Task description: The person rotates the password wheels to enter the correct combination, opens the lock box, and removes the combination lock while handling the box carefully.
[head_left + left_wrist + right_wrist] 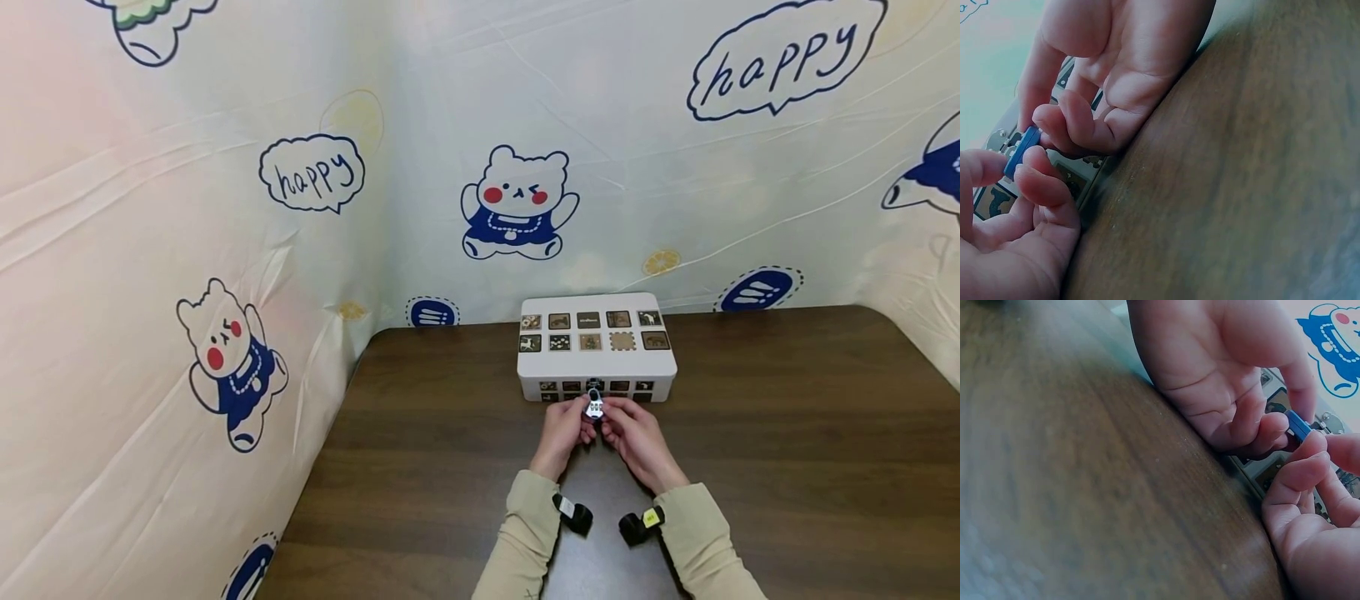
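Note:
A small combination padlock (pixel 594 408) with number dials is at the front of a white box (pixel 596 364). Its shackle overlaps the box's front latch (pixel 595 384) in the head view. The left hand (pixel 558 435) pinches the padlock's left side between thumb and fingertips. From the other side, the right hand (pixel 636 439) pinches it the same way. Both wrist views show the padlock's blue edge (pixel 1021 152) between the two hands' fingertips, with the lower fingers curled in. The dials are hidden in both wrist views.
The box stands at the back of a brown wooden table (pixel 420 467), close to a cloth backdrop (pixel 420 225) printed with bears. Square animal pictures cover its lid and front. Each beige-sleeved wrist wears a black camera (pixel 576 517).

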`<state>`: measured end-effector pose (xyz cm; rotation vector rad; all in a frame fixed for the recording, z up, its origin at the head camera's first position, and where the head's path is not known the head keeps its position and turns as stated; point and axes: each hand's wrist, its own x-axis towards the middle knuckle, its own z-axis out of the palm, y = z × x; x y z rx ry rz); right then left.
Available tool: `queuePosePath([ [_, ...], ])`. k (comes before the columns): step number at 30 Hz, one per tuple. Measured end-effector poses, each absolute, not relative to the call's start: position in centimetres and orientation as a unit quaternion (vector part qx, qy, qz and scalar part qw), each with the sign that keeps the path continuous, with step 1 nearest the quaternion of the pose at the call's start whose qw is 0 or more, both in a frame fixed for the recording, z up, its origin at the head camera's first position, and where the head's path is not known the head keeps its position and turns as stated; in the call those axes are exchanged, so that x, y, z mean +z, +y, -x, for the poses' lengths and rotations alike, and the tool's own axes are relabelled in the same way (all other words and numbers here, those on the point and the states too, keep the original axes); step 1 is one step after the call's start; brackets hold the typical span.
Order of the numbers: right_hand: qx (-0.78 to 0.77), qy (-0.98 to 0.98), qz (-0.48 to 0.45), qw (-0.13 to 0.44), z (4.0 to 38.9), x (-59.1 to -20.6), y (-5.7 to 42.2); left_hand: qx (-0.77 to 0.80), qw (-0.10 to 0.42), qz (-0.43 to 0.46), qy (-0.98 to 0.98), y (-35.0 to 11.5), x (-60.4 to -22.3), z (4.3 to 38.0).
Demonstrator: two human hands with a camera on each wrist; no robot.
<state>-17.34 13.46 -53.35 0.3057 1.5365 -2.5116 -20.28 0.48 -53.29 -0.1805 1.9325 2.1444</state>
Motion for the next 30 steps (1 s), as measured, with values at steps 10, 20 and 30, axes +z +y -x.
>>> queuePosePath([
  [10,-0.848,0.513,-0.104,0.089,17.41,-53.36,13.53,0.727,0.125,0.054,0.673,0.4,-53.39,20.42],
  [20,-0.851,0.509,-0.099,0.086,17.52,-53.51,13.61,0.733,0.127,0.036,0.667,0.35,-53.67,20.58],
  [30,-0.848,0.513,-0.101,0.088,17.52,-53.63,13.58,0.742,0.13,0.031,0.657,0.19,-53.71,20.39],
])
